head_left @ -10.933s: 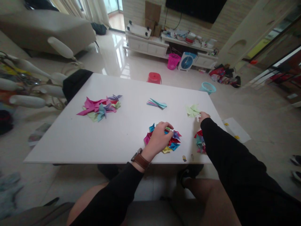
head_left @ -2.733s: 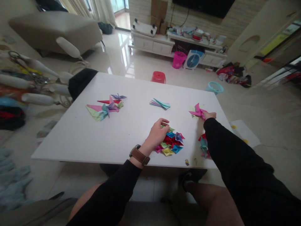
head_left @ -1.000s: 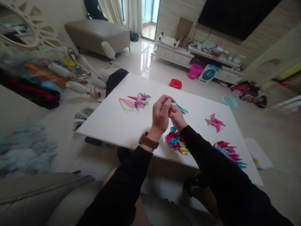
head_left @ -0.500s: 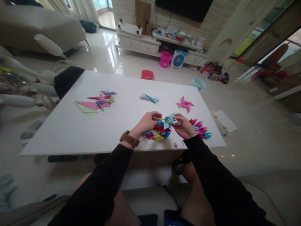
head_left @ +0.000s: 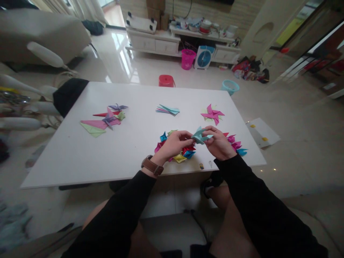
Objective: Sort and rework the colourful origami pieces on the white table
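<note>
Light-blue, many-pointed piece of folded paper (head_left: pixel 201 137) held in the air above the near part of the white rectangular table (head_left: pixel 115 154), between the two hands; 12 o'clock is the far side, directions taken from this piece. The left hand (head_left: pixel 174 144), nearly closed, pinches its 9 o'clock edge between thumb and fingertips; the right hand (head_left: pixel 220 144), half curled, grips the 3 o'clock side with thumb and fingers, the exact contact being partly hidden. Towards 8 o'clock, partly under the left hand, lies a cluster of glossy multicoloured folded-paper pieces (head_left: pixel 180 158); at 1 o'clock, a flat pink paper pinwheel (head_left: pixel 212 114). Good handling here would likely mean a light pinch close to the folds, one side steadied while the other is adjusted, and the wrists kept high enough to spare the cluster; squeezing the thin points could crease or open them.
</note>
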Demonstrator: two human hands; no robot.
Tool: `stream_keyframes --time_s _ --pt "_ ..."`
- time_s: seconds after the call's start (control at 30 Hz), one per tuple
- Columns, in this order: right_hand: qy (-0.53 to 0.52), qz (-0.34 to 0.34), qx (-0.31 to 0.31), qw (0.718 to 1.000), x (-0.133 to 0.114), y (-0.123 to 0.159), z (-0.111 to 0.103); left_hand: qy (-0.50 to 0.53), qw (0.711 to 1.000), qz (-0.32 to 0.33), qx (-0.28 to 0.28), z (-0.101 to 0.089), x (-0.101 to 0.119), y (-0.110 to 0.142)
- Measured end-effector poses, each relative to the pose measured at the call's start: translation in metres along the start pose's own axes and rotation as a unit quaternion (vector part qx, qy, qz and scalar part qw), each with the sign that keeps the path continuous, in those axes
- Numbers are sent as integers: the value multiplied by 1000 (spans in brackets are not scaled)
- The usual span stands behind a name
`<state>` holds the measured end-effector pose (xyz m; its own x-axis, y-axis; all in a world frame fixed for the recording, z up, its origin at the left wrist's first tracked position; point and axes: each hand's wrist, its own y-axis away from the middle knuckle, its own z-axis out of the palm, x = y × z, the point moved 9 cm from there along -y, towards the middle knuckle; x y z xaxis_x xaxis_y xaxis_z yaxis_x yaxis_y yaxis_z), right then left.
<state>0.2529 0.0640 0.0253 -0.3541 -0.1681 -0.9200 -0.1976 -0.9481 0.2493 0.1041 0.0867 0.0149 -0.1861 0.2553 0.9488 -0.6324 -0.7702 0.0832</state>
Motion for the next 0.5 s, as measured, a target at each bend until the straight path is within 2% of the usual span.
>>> stream_keyframes --time_s 0.2,0.33,0.5 --pt "1 -63 50 997 -18 7 -8 86 995 -6 54 -5 -5 -1" --pt "69 -127 8 989 -26 15 6 110 991 10 76 -8 -7 -1" --pt "180 -158 -32 970 -15 14 17 110 991 8 79 -8 -6 2"
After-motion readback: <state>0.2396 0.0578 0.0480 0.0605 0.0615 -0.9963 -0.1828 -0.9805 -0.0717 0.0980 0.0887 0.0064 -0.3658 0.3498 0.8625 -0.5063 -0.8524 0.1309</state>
